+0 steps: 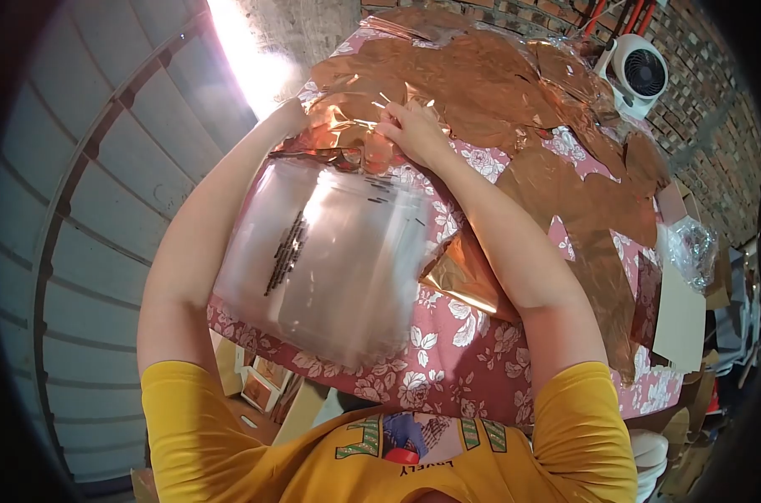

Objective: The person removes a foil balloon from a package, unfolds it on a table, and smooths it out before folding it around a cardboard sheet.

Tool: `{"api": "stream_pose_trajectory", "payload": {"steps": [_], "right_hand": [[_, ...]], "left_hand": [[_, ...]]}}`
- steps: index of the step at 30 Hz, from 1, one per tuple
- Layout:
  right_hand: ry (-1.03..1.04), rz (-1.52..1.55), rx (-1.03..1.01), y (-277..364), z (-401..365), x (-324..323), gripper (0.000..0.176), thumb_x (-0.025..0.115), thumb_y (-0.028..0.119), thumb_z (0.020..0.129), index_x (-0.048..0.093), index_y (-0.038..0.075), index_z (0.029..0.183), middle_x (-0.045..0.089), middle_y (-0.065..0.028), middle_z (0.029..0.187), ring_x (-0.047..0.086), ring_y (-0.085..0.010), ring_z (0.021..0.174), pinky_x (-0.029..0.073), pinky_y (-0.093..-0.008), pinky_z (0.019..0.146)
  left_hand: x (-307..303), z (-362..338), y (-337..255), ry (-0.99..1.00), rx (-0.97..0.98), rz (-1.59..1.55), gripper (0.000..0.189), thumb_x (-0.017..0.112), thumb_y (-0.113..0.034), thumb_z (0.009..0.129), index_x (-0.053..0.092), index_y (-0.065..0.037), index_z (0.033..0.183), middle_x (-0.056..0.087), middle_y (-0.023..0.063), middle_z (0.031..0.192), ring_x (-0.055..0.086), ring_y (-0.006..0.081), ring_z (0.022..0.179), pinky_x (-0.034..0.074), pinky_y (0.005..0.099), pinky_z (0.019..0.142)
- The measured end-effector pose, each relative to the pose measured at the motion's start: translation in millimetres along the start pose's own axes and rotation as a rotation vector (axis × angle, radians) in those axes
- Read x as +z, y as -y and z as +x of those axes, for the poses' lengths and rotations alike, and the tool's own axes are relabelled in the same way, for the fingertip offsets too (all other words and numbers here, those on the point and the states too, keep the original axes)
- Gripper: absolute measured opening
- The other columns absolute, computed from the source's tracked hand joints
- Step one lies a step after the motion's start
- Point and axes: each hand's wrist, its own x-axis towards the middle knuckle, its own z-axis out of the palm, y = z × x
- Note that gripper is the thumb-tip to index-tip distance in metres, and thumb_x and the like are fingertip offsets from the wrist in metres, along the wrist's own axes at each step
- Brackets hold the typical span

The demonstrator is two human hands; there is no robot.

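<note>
Shiny copper-coloured foil sheets (473, 80) spread over a table with a pink floral cloth (414, 335). At the foil's left edge is my left hand (292, 119), its fingers mostly hidden against the foil. My right hand (412, 130) pinches at crumpled foil beside some thin pale strips (385, 99); what lies between its fingertips is too small to tell. Nearer my body, below both hands, lies a stack of clear plastic bags (339, 251) with dark marks. A folded piece of copper foil (464, 275) rests under my right forearm.
A white fan (640, 71) stands at the back right near a brick wall. Cardboard (680, 314) and crumpled clear plastic (691, 251) are at the right edge. A grey slatted panel (104, 210) rises on the left. Boxes (263, 390) sit below the table's front edge.
</note>
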Motion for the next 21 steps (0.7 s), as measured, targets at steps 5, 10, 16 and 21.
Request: {"api": "stream_pose_trajectory", "payload": {"steps": [5, 10, 16, 21], "right_hand": [[0.109, 0.215, 0.067, -19.2, 14.9, 9.4, 0.027, 0.062, 0.035, 0.088, 0.065, 0.008, 0.091, 0.066, -0.0161, 0.085, 0.064, -0.0309, 0.085, 0.049, -0.0417, 0.075], [0.156, 0.304, 0.138, -20.8, 16.5, 10.0, 0.031, 0.059, 0.036, 0.088, 0.067, 0.006, 0.093, 0.069, -0.0171, 0.088, 0.066, -0.0336, 0.087, 0.049, -0.044, 0.078], [0.164, 0.313, 0.187, -22.0, 18.0, 9.5, 0.034, 0.055, 0.037, 0.091, 0.066, 0.005, 0.096, 0.07, -0.0158, 0.091, 0.066, -0.0317, 0.088, 0.048, -0.0428, 0.078], [0.179, 0.42, 0.286, -25.6, 22.2, 12.9, 0.034, 0.054, 0.036, 0.094, 0.065, 0.004, 0.098, 0.069, -0.016, 0.097, 0.065, -0.0303, 0.093, 0.047, -0.0421, 0.082]], "left_hand": [[-1.3, -13.3, -25.7, -0.031, -0.078, -0.042, 0.033, 0.07, -0.029, 0.086, 0.067, 0.002, 0.079, 0.062, 0.0085, 0.062, 0.055, 0.0197, 0.053, 0.045, 0.0356, 0.052], [-12.6, -23.5, -42.2, -0.203, -0.069, -0.225, 0.023, 0.068, -0.02, 0.087, 0.063, 0.001, 0.078, 0.059, 0.0048, 0.062, 0.055, 0.0182, 0.054, 0.048, 0.0354, 0.054], [-28.5, -36.4, -59.0, -0.207, -0.101, -0.58, 0.033, 0.067, -0.034, 0.092, 0.065, -0.002, 0.087, 0.06, 0.0038, 0.069, 0.053, 0.0157, 0.058, 0.044, 0.0282, 0.054], [-37.7, -28.7, -50.7, -0.085, -0.071, -0.681, 0.052, 0.056, -0.052, 0.095, 0.067, -0.002, 0.096, 0.062, 0.0042, 0.073, 0.052, 0.0146, 0.058, 0.045, 0.0277, 0.058]]}}
